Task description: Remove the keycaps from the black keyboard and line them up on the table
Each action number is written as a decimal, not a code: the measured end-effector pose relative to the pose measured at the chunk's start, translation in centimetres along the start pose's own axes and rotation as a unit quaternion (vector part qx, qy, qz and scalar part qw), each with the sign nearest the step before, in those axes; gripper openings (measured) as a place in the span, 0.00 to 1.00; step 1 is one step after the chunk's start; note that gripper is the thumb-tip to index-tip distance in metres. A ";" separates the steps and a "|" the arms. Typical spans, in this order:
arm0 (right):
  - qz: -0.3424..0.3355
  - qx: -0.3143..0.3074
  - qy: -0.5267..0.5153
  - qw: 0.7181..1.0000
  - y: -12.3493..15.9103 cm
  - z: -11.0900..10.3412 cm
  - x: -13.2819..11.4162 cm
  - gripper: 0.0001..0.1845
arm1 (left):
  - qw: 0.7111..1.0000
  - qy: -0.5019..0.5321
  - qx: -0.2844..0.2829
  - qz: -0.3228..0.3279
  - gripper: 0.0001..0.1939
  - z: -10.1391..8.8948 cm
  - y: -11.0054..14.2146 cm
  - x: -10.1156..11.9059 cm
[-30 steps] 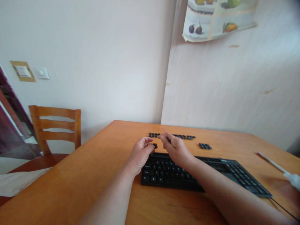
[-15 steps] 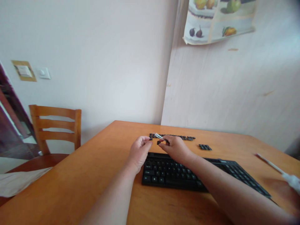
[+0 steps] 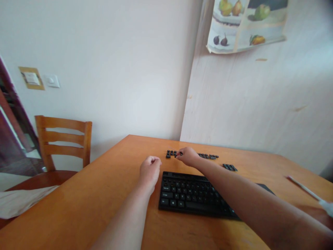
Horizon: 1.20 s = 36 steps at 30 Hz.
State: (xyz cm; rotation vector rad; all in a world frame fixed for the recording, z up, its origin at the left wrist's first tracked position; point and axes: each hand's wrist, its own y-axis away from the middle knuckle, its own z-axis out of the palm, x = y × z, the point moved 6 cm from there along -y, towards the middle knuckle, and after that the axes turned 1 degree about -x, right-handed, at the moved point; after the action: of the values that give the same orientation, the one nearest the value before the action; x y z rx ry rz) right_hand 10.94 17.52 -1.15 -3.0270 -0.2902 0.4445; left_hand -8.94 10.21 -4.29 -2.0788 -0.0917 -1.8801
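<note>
My right hand point(image 3: 187, 157) reaches over the keyboard to the rows of loose black keycaps point(image 3: 172, 152). Its thumb and fingertips close on a small dark keycap point(image 3: 177, 155) at the tabletop. My left hand point(image 3: 150, 171) is curled closed just above the table, left of the keyboard's far corner. Whatever may be inside its fingers is hidden. Between my forearms lies the black keyboard point(image 3: 192, 205), partly covered by my right arm. No metal tool shows in either hand.
A small group of keycaps point(image 3: 230, 167) lies farther right on the wooden table point(image 3: 117, 173). Near the right edge is a thin white stick-like object point(image 3: 304, 187). A wooden chair point(image 3: 65, 139) stands at the left, with the wall behind the table.
My left hand has drawn back left and down, away from the keycaps. My right hand has lowered to the rows, and the shiny metal tool seen in it before is out of sight.
</note>
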 end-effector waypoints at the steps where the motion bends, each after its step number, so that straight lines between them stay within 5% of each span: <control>1: 0.003 -0.003 0.005 1.000 -0.3 0.3 0.0 0.12 | 1.000 -0.006 -0.002 0.000 0.08 0.0 0.0 0.0; 36: 0.007 -0.022 0.063 0.998 -1.7 1.9 -0.8 0.13 | 1.000 -0.015 -0.021 0.000 0.07 0.4 0.2 -0.1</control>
State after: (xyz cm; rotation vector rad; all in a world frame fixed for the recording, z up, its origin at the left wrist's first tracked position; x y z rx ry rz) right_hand 9.38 19.12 -2.58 -3.0836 -0.2750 0.2494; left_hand -8.55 10.17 -4.42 -2.1345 -0.0593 -1.8677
